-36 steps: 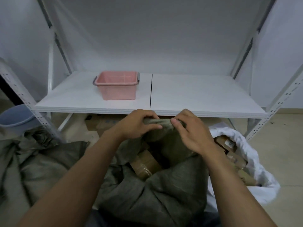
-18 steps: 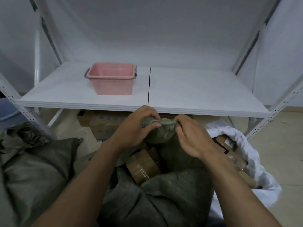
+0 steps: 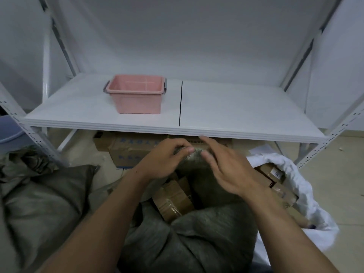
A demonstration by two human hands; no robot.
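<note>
A: Where is the grey-green sack point(image 3: 187, 243) to be found?

B: It is seen on the floor at the near middle, just in front of the white shelf point(image 3: 246, 115), with its mouth opened upward. Brown taped parcels point(image 3: 173, 201) are seen inside it.

A: How is the left hand point(image 3: 161, 162) set?

B: Its fingers are curled over the bunched far edge of the sack's mouth, which is gripped there.

A: And the right hand point(image 3: 230, 170)?

B: It is held just right of the left one, fingers straightened and spread, with nothing clasped. Whether the cloth is touched by it cannot be told.

A: What else is shown?

B: A pink tub point(image 3: 136, 95) is stood on the left half of the shelf, well apart from the hands. Cardboard boxes point(image 3: 126, 148) are stacked under the shelf. A white sack point(image 3: 299, 178) with boxes in it is slumped just beside the grey-green one, on the right. Another dark sack point(image 3: 43, 198) is heaped at the left, and a blue bucket point(image 3: 7, 131) is cut off by the left edge.
</note>
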